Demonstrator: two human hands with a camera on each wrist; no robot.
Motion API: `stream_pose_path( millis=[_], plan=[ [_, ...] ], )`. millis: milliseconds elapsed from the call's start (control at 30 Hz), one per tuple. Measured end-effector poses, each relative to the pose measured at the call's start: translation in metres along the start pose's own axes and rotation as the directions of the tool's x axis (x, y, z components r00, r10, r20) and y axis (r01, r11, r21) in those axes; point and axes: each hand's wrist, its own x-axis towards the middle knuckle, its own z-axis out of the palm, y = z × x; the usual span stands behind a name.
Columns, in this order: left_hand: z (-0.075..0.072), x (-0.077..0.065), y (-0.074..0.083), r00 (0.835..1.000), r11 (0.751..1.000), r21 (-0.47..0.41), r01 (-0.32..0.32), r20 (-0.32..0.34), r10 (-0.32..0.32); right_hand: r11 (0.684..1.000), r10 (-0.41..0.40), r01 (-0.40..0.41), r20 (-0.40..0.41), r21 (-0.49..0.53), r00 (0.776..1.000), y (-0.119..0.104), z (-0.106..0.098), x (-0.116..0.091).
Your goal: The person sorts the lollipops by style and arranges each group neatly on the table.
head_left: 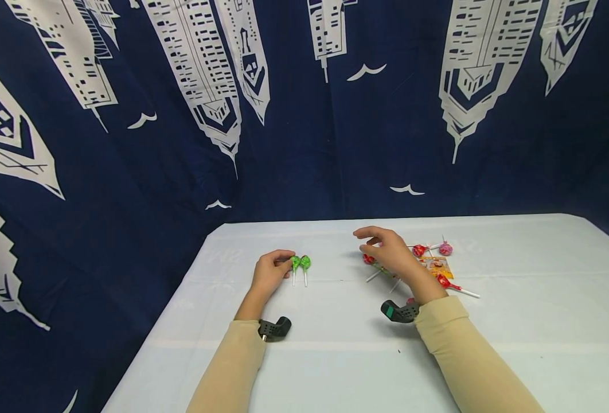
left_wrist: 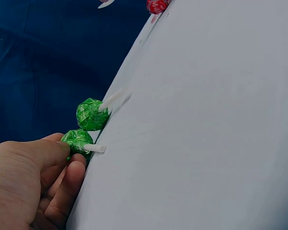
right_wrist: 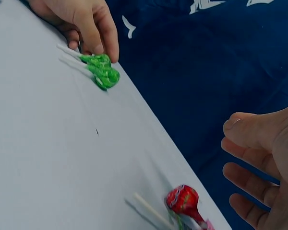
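Note:
Two green-wrapped lollipops stand side by side on the white table, their white sticks pointing toward me. My left hand [head_left: 270, 274] pinches the left green lollipop [left_wrist: 78, 140] by its wrapped head between thumb and fingers. Just right of it, the other green lollipop [head_left: 305, 262] lies untouched by my fingers. My right hand [head_left: 389, 252] hovers near a mixed pile of candy, fingers loosely bent with nothing between them. Below that hand in the right wrist view lies a red lollipop [right_wrist: 182, 199], with a white stick beside it. Part of the pile is hidden behind my right hand and wrist.
In the pile are a pink lollipop [head_left: 445, 249], an orange packet [head_left: 440, 266] and another red lollipop [head_left: 444, 281] with its stick pointing right. Behind the table [head_left: 335, 367] hangs a dark blue cloth [head_left: 294, 166] with white building prints.

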Motion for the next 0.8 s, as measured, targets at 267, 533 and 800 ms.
stream_pose_path(
  millis=[267, 533, 800],
  plan=[
    [0.000, -0.001, 0.001, 1.000, 1.000, 0.019, -0.017, -0.004, 0.017, 0.999, 0.054, -0.054, 0.018, 0.004, 0.998, 0.014, -0.002, -0.001],
    [0.000, -0.001, 0.002, 1.000, 0.999, 0.027, -0.025, -0.002, 0.025, 0.999, 0.049, -0.049, 0.027, 0.003, 0.998, 0.025, -0.004, -0.002],
    [0.000, -0.001, 0.003, 1.000, 1.000, 0.010, -0.017, -0.003, 0.017, 0.998, 0.008, -0.005, 0.032, -0.068, 0.999, 0.035, 0.001, -0.001]
  ],
)
